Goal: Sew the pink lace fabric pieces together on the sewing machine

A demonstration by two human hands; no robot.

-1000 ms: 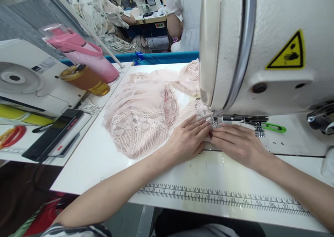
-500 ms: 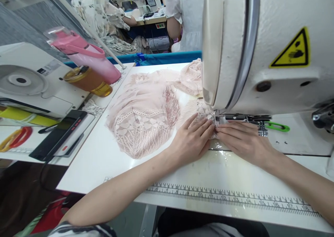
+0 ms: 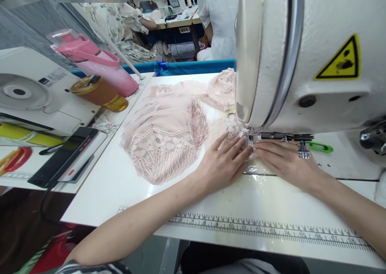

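Observation:
Pale pink lace fabric (image 3: 230, 125) lies under the head of a white sewing machine (image 3: 271, 57), near its metal presser foot (image 3: 251, 136). My left hand (image 3: 224, 157) rests palm down on this lace just left of the foot, its fingers stretched and spread. From the other side my right hand (image 3: 286, 161) meets the edge of the lace, fingers pressed together below a metal guide (image 3: 277, 136); its thumb is mostly hidden. A larger heap of pink lace and sheer cloth (image 3: 163, 145) spreads out to the left, and another bunched piece (image 3: 221, 89) sits behind.
A printed ruler (image 3: 259, 227) runs along the table's front. To the left are a pink bottle (image 3: 99, 61), an amber cup (image 3: 101, 93), a black device (image 3: 66, 157) and a second machine (image 3: 27, 85). A green clip (image 3: 321, 147) lies at right. Two people are beyond the blue edge (image 3: 196, 67).
Both hands stay beside the presser foot; the right hand appears slightly farther right. The view has shifted a little. The person at the back right has changed posture.

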